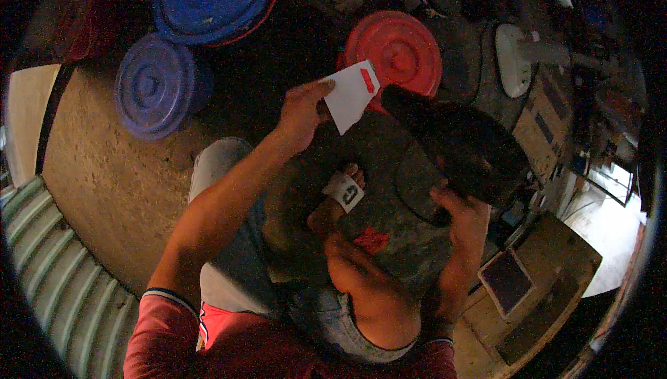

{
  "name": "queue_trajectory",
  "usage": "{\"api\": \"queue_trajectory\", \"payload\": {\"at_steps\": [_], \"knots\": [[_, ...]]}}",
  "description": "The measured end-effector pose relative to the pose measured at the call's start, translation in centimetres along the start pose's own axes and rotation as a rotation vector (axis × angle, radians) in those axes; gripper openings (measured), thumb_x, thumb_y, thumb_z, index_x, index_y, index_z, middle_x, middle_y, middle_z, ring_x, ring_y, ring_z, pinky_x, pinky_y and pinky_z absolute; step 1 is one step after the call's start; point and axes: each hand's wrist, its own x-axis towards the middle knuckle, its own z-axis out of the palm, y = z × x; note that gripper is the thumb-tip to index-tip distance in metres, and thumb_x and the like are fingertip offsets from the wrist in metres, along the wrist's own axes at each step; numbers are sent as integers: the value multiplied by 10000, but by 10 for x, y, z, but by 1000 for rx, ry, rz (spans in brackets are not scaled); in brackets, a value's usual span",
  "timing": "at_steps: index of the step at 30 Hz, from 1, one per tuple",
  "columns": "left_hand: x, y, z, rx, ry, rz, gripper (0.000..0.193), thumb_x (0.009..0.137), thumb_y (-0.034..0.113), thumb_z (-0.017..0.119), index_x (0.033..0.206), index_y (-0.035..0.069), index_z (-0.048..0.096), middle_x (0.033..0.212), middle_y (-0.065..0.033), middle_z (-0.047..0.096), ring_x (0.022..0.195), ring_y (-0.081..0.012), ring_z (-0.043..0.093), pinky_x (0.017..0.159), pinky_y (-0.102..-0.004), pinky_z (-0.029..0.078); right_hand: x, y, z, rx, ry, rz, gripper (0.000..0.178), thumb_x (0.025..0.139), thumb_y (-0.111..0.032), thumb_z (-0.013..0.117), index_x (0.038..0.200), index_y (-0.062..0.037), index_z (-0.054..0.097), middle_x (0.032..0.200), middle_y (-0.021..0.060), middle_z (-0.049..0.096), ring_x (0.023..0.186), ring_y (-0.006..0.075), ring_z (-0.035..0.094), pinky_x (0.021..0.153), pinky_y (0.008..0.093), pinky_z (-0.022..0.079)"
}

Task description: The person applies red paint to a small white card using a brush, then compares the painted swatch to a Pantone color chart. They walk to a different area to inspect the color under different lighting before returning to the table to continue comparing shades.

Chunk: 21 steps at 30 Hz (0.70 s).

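Note:
My left hand [302, 115], raised in front of me, pinches a white sheet or card [351, 101] by its left edge. A small red patch shows near the card's upper right; I cannot tell if it is printed or a cut-out. On the right, my right hand [462, 212] is closed on the near edge of a dark, cap-like thing [472, 146]. Its narrower end points toward the card, with a small gap between. Deep shadow hides its details. Behind the card stands a bucket with a red lid [410, 49].
Blue-lidded tubs [156, 87] stand at far left. A pale fan-like base [513, 59] is at far right. Below me, my foot wears a white-strapped slide sandal [344, 193], with a red scrap [372, 240] nearby. A wooden board [535, 289] lies right, corrugated sheet [62, 289] left.

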Motion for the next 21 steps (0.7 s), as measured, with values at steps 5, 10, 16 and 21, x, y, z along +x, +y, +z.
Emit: {"api": "queue_trajectory", "payload": {"at_steps": [5,10,16,21], "knots": [[15,3,0,-2,-6,-6,298,940,223,620,1140,8,668,1059,-94,691,965,-211,666,812,-392,559,13,-2,-1,-318,-24,-204,424,619,12,734,1042,-7,714,1066,54,693,918,212,613,865,343,480],[21,-1,7,191,-33,116,312,917,224,657,1120,-10,696,1007,-88,714,865,-182,673,780,-330,542,12,-31,8,-313,74,-74,450,610,-19,738,1059,-22,714,999,35,682,923,210,610,877,330,465],[33,7,16,621,82,502,229,876,144,683,1029,-23,713,912,-100,726,787,-153,655,724,-307,527,15,-22,-5,-71,113,-62,487,607,-16,723,1093,-8,696,956,41,664,898,193,610,836,330,476],[31,24,20,734,222,720,181,860,127,692,980,-4,723,869,-118,725,785,-160,665,711,-307,527,14,-28,-1,-36,109,-32,520,595,-11,725,1114,-7,688,966,45,664,890,194,607,825,330,476]]}}
